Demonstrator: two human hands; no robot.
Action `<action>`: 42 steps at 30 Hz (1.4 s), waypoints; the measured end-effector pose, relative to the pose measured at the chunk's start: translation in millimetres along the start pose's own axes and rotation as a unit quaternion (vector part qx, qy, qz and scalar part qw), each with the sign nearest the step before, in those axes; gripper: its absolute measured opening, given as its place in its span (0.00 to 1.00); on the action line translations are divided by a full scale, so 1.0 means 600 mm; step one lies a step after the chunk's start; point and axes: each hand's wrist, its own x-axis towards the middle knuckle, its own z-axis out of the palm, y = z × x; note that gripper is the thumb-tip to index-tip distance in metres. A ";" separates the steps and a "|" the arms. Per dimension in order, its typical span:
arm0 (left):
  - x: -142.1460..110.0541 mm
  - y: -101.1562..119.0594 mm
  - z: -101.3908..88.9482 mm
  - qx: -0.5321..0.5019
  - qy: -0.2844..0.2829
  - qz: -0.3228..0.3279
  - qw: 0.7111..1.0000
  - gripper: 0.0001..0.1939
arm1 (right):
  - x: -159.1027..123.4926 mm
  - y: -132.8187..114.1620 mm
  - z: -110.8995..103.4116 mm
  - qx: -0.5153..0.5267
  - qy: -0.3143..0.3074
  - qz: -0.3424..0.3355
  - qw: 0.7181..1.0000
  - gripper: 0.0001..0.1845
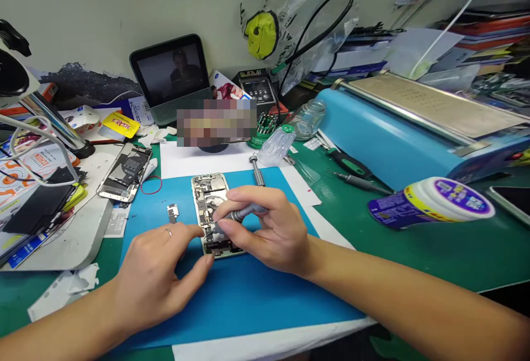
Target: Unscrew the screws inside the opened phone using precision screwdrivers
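Note:
An opened smartphone [202, 206], its circuit board and inner parts bare, lies on the blue mat [248, 300]. My right hand [277, 234] pinches a grey screwdriver [244, 213] between thumb and fingers, slanting it down over the phone; the fingers hide its tip and part of the phone. At the phone's lower left, my left hand [157, 272] has index finger and thumb apart, their tips at its edge. A small metal part [172, 212] rests on the mat to the left of the phone. Another grey screwdriver [256, 170] lies beyond my right hand.
To the left are a second opened phone [127, 172] and a red rubber band [151, 185]. A purple-and-white tub [430, 202] and a blue machine [372, 129] stand at right. Behind the mat are a green bit holder [265, 128], a glass jar [308, 118] and a screen device [171, 74].

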 end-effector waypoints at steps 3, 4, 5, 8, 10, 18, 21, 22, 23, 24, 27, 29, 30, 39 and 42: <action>-0.006 -0.010 0.013 -0.039 -0.003 -0.021 0.999 0.08 | -0.005 0.001 0.001 0.010 0.005 -0.013 1.000 0.20; -0.008 -0.010 0.015 -0.045 -0.002 -0.028 0.999 0.07 | -0.007 0.000 0.001 0.015 -0.001 -0.016 1.000 0.21; -0.010 -0.011 0.017 -0.050 0.001 -0.031 0.998 0.07 | -0.008 0.000 0.001 0.019 -0.009 -0.016 1.000 0.22; -0.011 -0.011 0.020 -0.054 -0.004 -0.027 0.998 0.06 | -0.011 -0.002 -0.001 0.028 -0.024 -0.007 0.999 0.23; -0.009 -0.013 0.021 -0.053 -0.003 -0.017 0.998 0.06 | -0.012 -0.003 -0.002 0.030 -0.023 0.001 0.999 0.23; -0.008 -0.013 0.019 -0.054 0.007 -0.011 0.998 0.08 | -0.006 -0.005 0.005 0.037 0.000 0.005 0.999 0.22; -0.006 -0.012 0.018 -0.057 0.007 -0.020 0.998 0.09 | -0.003 -0.004 0.007 0.041 0.000 -0.004 0.999 0.22; -0.006 -0.012 0.018 -0.057 0.007 -0.020 0.998 0.09 | -0.003 -0.003 0.007 0.042 0.001 -0.006 0.999 0.21; -0.006 -0.012 0.018 -0.058 0.007 -0.020 0.998 0.09 | -0.003 -0.003 0.007 0.042 0.002 -0.006 0.999 0.21; -0.006 -0.012 0.019 -0.059 0.008 -0.019 0.998 0.09 | -0.003 -0.003 0.006 0.042 0.003 -0.008 0.999 0.21; -0.004 -0.014 0.020 -0.061 0.012 -0.013 0.998 0.10 | -0.005 -0.002 0.005 0.039 0.003 -0.010 0.999 0.21; -0.002 -0.016 0.021 -0.063 0.013 -0.010 0.998 0.12 | -0.006 -0.001 0.005 0.045 0.003 -0.003 0.999 0.21; -0.001 -0.017 0.021 -0.063 0.013 -0.009 0.998 0.12 | -0.007 -0.001 0.005 0.051 0.005 0.008 0.999 0.21; -0.002 -0.018 0.023 -0.067 0.018 -0.002 0.998 0.14 | -0.011 0.000 0.008 0.092 0.013 0.084 0.992 0.19; -0.003 -0.018 0.023 -0.066 0.018 -0.003 0.998 0.14 | -0.011 -0.002 0.008 0.094 0.019 0.078 0.992 0.19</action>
